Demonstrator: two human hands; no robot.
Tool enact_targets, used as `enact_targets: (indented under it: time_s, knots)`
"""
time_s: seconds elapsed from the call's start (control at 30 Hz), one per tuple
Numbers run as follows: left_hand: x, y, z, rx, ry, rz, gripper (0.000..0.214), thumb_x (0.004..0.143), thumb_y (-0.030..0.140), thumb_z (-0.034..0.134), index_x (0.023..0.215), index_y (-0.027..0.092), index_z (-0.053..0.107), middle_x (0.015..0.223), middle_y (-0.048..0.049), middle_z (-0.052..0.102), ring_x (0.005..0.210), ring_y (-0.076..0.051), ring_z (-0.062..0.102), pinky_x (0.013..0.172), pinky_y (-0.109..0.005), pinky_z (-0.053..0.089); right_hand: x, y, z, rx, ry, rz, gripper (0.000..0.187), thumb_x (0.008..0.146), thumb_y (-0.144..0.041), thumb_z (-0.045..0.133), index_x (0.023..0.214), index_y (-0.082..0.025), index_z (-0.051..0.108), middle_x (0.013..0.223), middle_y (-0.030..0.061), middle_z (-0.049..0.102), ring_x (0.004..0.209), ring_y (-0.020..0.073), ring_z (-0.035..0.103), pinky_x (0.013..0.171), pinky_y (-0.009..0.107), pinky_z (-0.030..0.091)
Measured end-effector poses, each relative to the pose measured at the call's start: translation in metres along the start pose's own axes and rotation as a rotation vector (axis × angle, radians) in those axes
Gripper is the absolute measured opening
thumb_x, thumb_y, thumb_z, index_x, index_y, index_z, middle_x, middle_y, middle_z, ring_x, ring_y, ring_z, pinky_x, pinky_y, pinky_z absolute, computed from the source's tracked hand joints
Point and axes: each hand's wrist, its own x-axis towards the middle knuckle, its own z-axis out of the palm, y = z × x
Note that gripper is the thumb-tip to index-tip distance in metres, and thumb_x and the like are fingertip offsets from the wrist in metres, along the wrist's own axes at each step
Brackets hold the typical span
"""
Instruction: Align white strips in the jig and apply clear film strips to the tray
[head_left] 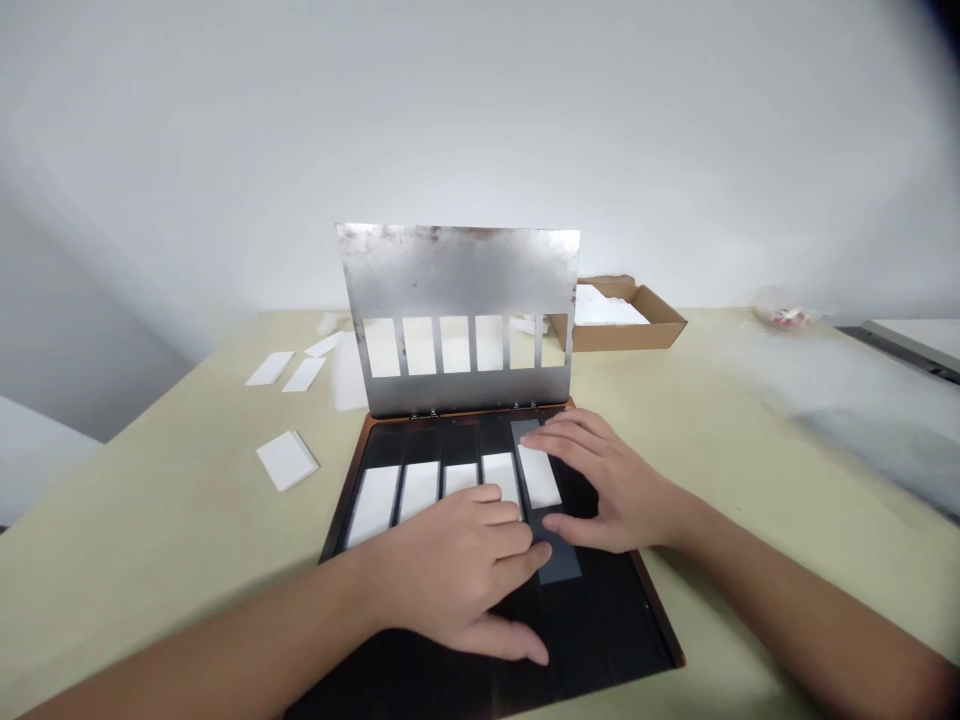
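A black tray (600, 630) with a brown rim lies on the table in front of me. A hinged metal stencil plate (457, 270) with several slots stands upright at its far edge. Several white cards (375, 503) lie side by side in the tray's grooves. My left hand (457, 575) rests flat on the tray, fingers stretched towards the rightmost white card (538, 477) and the grey strip (561, 560) beneath it. My right hand (600, 475) lies over that card's right edge, fingers spread, thumb on the grey strip. Neither hand grips anything.
Loose white cards (286, 460) lie on the beige table to the left. An open cardboard box (626, 325) with white sheets stands behind the plate at the right. A small pink-and-white object (784, 317) sits far right. A grey wall rises behind.
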Motion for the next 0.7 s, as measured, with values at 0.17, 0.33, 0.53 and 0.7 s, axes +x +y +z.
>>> enact_targets:
  time_s: [0.17,0.33,0.53,0.7]
  knots:
    - [0.002,0.001,-0.001,0.011,0.016,-0.012,0.063,0.099,0.065,0.058,0.119,0.007,0.07,0.076,-0.0044,0.064,0.065,-0.02,0.053,0.061,-0.038,0.038,-0.005,0.01,0.006,-0.006,-0.132,0.183,0.085,0.085,-0.054,0.075,0.155,-0.02,0.04,0.162,0.017,0.035,0.157,0.0389,0.017,0.127,0.062,0.022]
    - [0.001,0.002,-0.002,0.057,0.021,-0.002,0.056,0.099,0.059,0.061,0.118,0.007,0.071,0.077,-0.0046,0.065,0.066,-0.02,0.055,0.062,-0.038,0.039,-0.006,0.013,0.008,0.0,-0.147,0.207,0.074,0.086,-0.051,0.075,0.149,-0.023,0.046,0.159,0.0165,0.04,0.156,0.0391,0.02,0.126,0.063,0.022]
    - [0.001,0.002,-0.001,0.04,0.009,-0.008,0.056,0.101,0.06,0.058,0.119,0.008,0.071,0.077,-0.005,0.066,0.065,-0.019,0.055,0.061,-0.038,0.04,-0.005,0.013,0.007,0.015,-0.122,0.195,0.07,0.084,-0.055,0.076,0.142,-0.023,0.051,0.155,0.0165,0.042,0.155,0.0394,0.021,0.125,0.062,0.023]
    - [0.001,0.001,-0.002,0.035,0.004,-0.014,0.058,0.1,0.06,0.059,0.12,0.007,0.071,0.077,-0.0048,0.065,0.064,-0.019,0.054,0.061,-0.038,0.04,-0.005,0.012,0.006,0.016,-0.125,0.177,0.07,0.083,-0.054,0.078,0.14,-0.024,0.051,0.155,0.0157,0.044,0.155,0.0381,0.023,0.125,0.061,0.021]
